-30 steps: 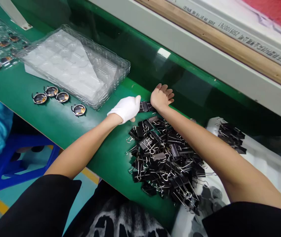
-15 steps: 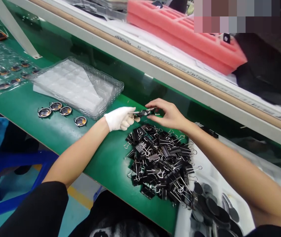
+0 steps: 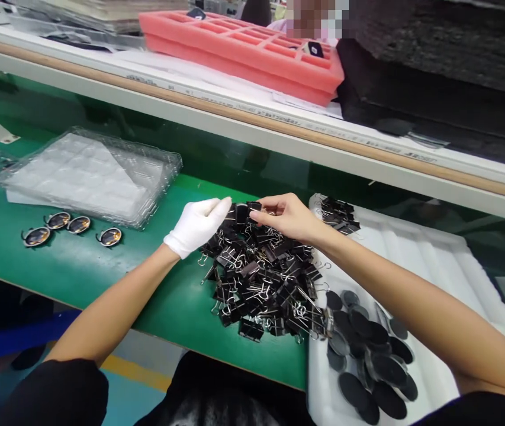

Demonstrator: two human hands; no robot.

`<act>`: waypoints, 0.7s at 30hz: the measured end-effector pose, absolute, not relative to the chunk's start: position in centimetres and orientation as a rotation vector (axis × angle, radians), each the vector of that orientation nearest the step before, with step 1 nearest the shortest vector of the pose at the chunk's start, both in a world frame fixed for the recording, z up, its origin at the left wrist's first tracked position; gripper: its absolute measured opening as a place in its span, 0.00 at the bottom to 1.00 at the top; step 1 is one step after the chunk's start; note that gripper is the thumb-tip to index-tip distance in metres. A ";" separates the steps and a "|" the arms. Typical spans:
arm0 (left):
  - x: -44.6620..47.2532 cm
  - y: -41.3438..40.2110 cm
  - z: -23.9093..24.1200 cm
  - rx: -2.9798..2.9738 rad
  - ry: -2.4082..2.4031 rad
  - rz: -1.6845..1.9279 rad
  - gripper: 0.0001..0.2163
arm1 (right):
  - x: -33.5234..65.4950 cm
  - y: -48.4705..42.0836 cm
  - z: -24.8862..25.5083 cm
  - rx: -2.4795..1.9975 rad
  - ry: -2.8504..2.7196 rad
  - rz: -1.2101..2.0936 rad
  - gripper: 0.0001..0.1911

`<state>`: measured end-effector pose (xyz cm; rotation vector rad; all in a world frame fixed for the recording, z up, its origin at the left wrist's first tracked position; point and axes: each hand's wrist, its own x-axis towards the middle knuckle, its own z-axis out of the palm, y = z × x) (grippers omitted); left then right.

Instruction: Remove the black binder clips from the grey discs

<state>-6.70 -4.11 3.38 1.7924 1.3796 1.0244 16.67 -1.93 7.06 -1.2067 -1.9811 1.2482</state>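
Note:
A pile of black binder clips point(image 3: 263, 278) with silver wire handles lies on the green table point(image 3: 79, 266). My left hand point(image 3: 196, 226), in a white glove, rests at the pile's far left edge with fingers stretched toward one black clip point(image 3: 242, 212). My bare right hand point(image 3: 285, 216) comes from the right and pinches that same clip at the top of the pile. The two hands nearly meet over it.
A stack of clear plastic blister trays point(image 3: 96, 177) sits at left, with several round metal parts point(image 3: 72, 228) in front. A white foam tray point(image 3: 430, 260) at right holds black discs point(image 3: 367, 349) and more clips point(image 3: 338, 214). A pink foam tray point(image 3: 243, 50) is on the shelf behind.
The camera tilted up and shifted right. My hands lifted a clip off the table half a second ago and now hold it low over the pile's far edge.

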 end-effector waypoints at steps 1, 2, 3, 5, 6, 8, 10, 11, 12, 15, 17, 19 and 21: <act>-6.5 -4.2 3.4 1.780 1.380 1.023 0.24 | 16.9 -2.1 7.0 -1.200 -1.981 1.246 0.26; -6.3 -4.4 3.5 1.773 1.386 1.012 0.24 | 17.2 -2.3 6.9 -1.191 -1.982 1.249 0.27; -6.1 -4.5 3.5 1.773 1.396 0.996 0.24 | 17.5 -2.4 6.7 -1.181 -1.985 1.256 0.27; -5.8 -4.8 3.7 1.793 1.424 0.966 0.24 | 17.9 -2.7 6.5 -1.173 -1.998 1.275 0.28; -5.6 -4.9 3.8 1.809 1.438 0.959 0.24 | 18.0 -2.8 6.3 -1.175 -2.009 1.280 0.28; -5.4 -5.2 3.8 1.846 1.461 0.934 0.24 | 18.2 -3.2 6.3 -1.176 -2.031 1.275 0.27; -5.5 -5.3 3.6 1.913 1.459 0.869 0.20 | 18.5 -3.6 6.6 -1.172 -2.035 1.234 0.24; -5.6 -5.3 3.5 1.964 1.441 0.851 0.18 | 18.9 -3.8 6.9 -1.173 -2.023 1.204 0.23; -5.9 -5.3 3.3 2.023 1.416 0.851 0.16 | 19.5 -3.9 7.2 -1.178 -2.002 1.176 0.21; -6.8 -4.7 2.9 2.149 1.395 0.990 0.21 | 23.5 -4.4 8.5 -1.235 -1.879 1.060 0.16; -7.4 -4.1 2.8 2.119 1.454 1.075 0.21 | 27.7 -4.9 8.9 -1.324 -1.792 0.917 0.21; -7.8 -3.5 2.8 2.029 1.500 1.125 0.21 | 32.3 -5.8 8.6 -1.447 -1.757 0.693 0.24; -7.9 -3.0 2.9 1.953 1.503 1.156 0.21 | 36.2 -6.8 7.3 -1.553 -1.776 0.460 0.25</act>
